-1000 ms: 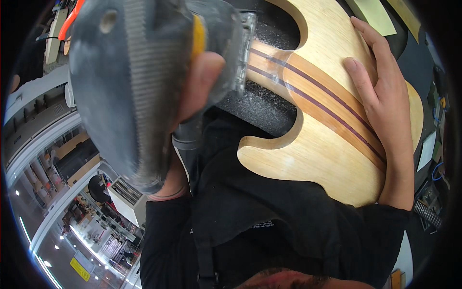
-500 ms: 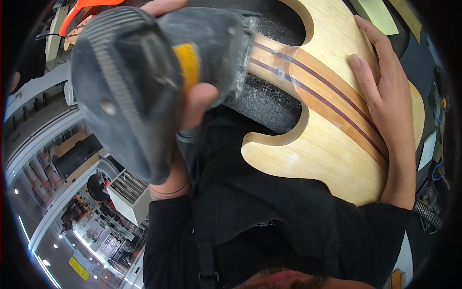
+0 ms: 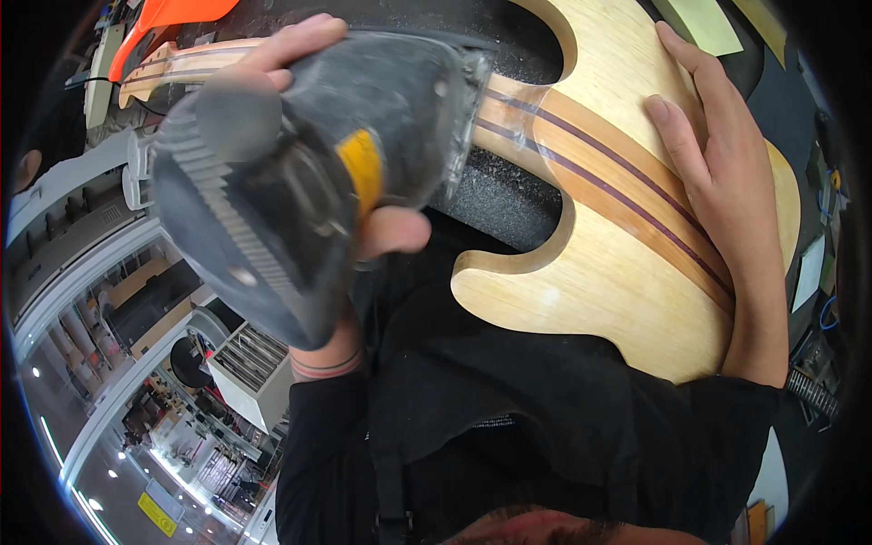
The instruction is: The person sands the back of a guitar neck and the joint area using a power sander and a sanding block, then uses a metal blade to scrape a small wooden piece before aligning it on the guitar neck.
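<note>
My left hand (image 3: 289,47) grips a dusty black power sander (image 3: 400,109) with a yellow label, its fingers over the far side and thumb on the near side. The sander's pad edge is at the striped neck of a pale wooden guitar body (image 3: 527,295); the neck's headstock end (image 3: 145,77) shows at upper left. The body has two cutaway horns and dark stripes along its middle. My right hand (image 3: 727,173) lies on the right part of the body with thumb and fingers apart. The body's near edge lies against my black apron.
A dust-speckled dark work surface (image 3: 504,209) lies under the guitar. An orange object (image 3: 173,14) and cables are at upper left, a pale green pad (image 3: 695,18) at upper right. A fretted neck (image 3: 808,391) is at lower right. A white slotted box (image 3: 250,372) stands at left.
The sander has swung and tilted, and my thumb on it has moved down. More of my left fingers and the neck's far end now show. My right hand has barely moved.
</note>
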### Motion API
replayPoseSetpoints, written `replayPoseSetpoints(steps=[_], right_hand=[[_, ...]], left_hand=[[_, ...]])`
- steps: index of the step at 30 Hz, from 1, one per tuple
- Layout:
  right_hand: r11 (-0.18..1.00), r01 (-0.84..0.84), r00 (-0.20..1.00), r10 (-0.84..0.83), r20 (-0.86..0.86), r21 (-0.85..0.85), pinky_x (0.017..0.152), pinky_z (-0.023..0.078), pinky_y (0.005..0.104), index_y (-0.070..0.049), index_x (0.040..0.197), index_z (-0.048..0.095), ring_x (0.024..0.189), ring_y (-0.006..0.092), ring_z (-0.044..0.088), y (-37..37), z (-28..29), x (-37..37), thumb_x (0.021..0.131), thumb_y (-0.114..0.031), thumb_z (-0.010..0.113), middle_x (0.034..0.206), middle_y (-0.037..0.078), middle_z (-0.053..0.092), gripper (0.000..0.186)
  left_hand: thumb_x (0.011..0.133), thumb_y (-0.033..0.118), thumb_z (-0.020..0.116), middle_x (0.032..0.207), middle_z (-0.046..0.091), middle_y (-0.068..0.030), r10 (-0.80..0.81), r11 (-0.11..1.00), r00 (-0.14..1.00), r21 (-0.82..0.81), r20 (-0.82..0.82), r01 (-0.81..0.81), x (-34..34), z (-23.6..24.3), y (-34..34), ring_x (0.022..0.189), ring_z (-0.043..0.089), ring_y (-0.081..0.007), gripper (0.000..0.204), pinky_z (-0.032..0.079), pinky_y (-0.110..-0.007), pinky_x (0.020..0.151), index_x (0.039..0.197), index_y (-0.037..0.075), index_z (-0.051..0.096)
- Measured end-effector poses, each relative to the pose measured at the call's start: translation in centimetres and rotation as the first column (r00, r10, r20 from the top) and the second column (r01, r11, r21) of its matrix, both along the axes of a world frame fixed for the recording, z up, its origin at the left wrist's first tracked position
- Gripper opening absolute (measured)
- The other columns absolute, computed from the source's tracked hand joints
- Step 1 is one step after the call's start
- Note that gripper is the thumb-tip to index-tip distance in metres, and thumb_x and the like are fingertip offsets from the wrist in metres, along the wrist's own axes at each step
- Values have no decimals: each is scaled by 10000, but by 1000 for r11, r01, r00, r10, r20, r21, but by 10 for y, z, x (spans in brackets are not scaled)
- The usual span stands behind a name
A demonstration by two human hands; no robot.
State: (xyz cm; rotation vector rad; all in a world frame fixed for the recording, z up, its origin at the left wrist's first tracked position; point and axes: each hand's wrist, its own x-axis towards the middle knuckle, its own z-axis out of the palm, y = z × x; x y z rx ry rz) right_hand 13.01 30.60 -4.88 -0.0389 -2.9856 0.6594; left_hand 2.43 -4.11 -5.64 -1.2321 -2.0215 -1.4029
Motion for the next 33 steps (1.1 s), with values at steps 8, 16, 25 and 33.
replayPoseSetpoints(steps=[8,16,25,33], right_hand=[[1000,10,1000,-10,-4,21,931,612,389,-183,1602,589,1030,267,786,0,0,1,1105,-418,620,1318,194,758,551],[1000,16,1000,-16,-3,-13,923,606,401,-177,1597,592,1008,275,775,-1,-1,1,1115,-363,619,1297,194,760,518],[1000,1,1000,-1,10,22,929,618,407,-196,1610,579,1023,282,789,3,-1,1,1118,-382,605,1307,194,762,527],[999,15,1000,-15,-3,49,923,632,410,-205,1615,576,1004,275,796,4,-4,3,1119,-414,595,1296,189,769,538]], left_hand=[[845,569,931,1444,605,-411,119,990,985,54,126,-127,-5,-2,-14,1295,671,-454,952,579,-548,1104,1483,1,509],[844,549,938,1438,620,-401,7,1000,1000,-21,-28,-8,0,-2,0,1309,668,-455,931,551,-563,1128,1473,-2,529],[860,559,919,1428,628,-383,140,988,987,48,81,-145,13,-1,7,1311,670,-451,939,569,-544,1111,1492,-3,512],[864,575,908,1416,638,-370,124,987,981,78,146,-137,9,-1,3,1294,674,-456,945,561,-556,1122,1508,4,517]])
